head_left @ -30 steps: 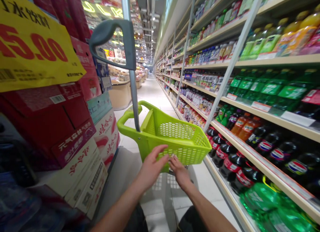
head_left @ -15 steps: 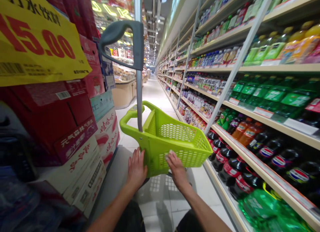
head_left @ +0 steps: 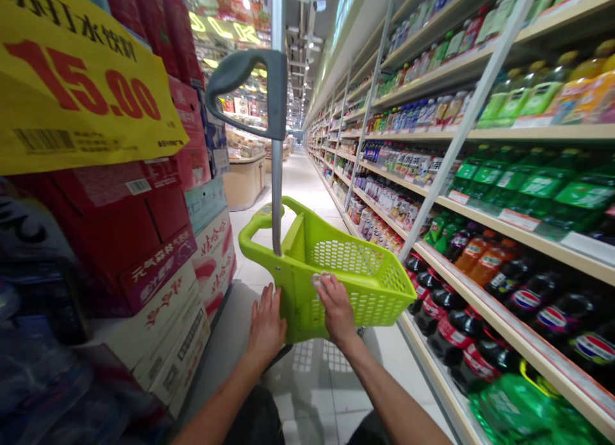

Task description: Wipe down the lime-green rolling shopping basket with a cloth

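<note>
A lime-green plastic rolling basket [head_left: 346, 272] stands on the tiled aisle floor in front of me, its grey pull handle [head_left: 262, 86] raised on a metal pole. My left hand [head_left: 266, 323] lies flat against the basket's near left corner, fingers pointing up. My right hand [head_left: 336, 307] is at the near wall just under the rim. Its fingertips pinch a small pale cloth [head_left: 317, 279] against the plastic. The inside of the basket looks empty as far as I can see.
Stacked red and white cartons [head_left: 158, 266] with a yellow 15.00 price sign [head_left: 81, 93] stand close on the left. Long shelves of soda bottles [head_left: 504, 285] run along the right. The tiled aisle [head_left: 298, 176] stretches ahead to a counter [head_left: 243, 179].
My left hand has moved from the basket's near wall to its left corner and now rests flat there. My right hand has slid up to the rim. The view has shifted slightly.
</note>
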Available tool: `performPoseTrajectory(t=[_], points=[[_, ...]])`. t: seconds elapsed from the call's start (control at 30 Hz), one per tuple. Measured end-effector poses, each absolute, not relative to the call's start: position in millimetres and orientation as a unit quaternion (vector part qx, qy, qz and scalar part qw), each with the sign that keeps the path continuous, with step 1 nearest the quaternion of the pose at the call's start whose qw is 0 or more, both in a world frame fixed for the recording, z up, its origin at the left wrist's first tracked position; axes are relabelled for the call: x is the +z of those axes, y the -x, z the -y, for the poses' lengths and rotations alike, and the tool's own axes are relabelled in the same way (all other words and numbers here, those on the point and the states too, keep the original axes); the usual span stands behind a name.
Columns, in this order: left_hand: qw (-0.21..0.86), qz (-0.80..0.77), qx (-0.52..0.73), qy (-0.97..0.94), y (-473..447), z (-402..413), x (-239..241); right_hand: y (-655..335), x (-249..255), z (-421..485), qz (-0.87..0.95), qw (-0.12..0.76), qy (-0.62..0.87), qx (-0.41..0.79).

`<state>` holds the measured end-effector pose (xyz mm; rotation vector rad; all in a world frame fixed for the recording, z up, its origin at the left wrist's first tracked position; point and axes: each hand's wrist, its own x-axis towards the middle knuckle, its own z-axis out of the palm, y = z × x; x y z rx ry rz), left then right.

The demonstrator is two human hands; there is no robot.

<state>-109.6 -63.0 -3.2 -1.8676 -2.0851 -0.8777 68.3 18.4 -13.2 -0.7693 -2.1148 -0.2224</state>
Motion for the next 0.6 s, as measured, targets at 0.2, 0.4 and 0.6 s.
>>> performPoseTrajectory(t=[0.2,0.4,0.6], points=[[0.095,0.71,-0.299,0.631,110.3,63.2,-2.3,-63.4,-37.0,-13.3,0.891,0.351,0.275,-0.089],[0.11,0.714,-0.297,0.625,115.4,62.6,-1.4,-37.0,-1.5,-12.0,0.855,0.429,0.274,-0.098],[0.125,0.719,-0.287,0.62,122.6,64.1,-5.5,-24.4,-9.0,-7.3,0.885,0.383,0.237,-0.118]])
